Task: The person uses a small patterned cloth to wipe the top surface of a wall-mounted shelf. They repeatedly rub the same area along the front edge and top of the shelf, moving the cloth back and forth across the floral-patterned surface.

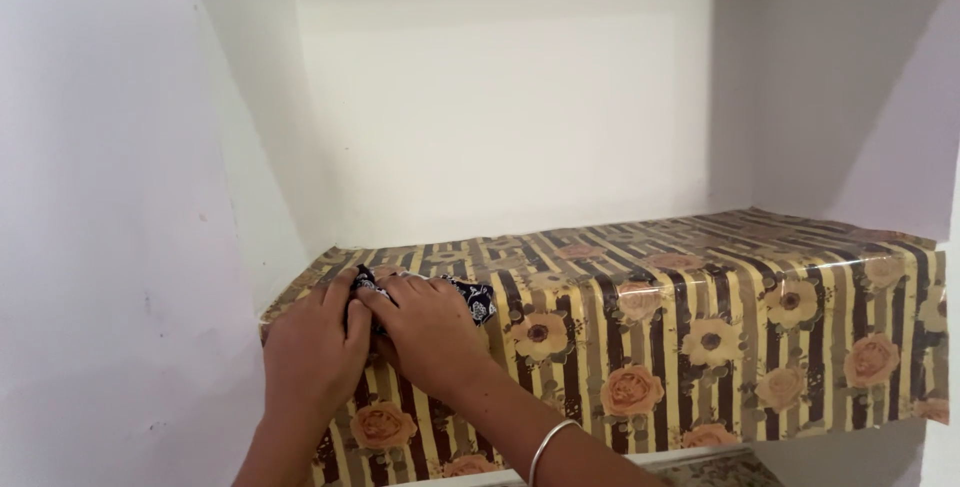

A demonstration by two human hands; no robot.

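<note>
At the near left corner of the shelf (620, 247), a small dark cloth (472, 297) with a pale flower print is lying bunched under both hands, only its right end showing. It is looking soft and crumpled (easy to lose hold of). The left hand (312, 345) and right hand (425, 332) are pressing down on it, fingers curled narrow over the folds. The glossy striped floral liner (760, 317) is draping loosely over the shelf edge, so hard rubbing could be dragging or wrinkling it, perhaps pulling it off.
</note>
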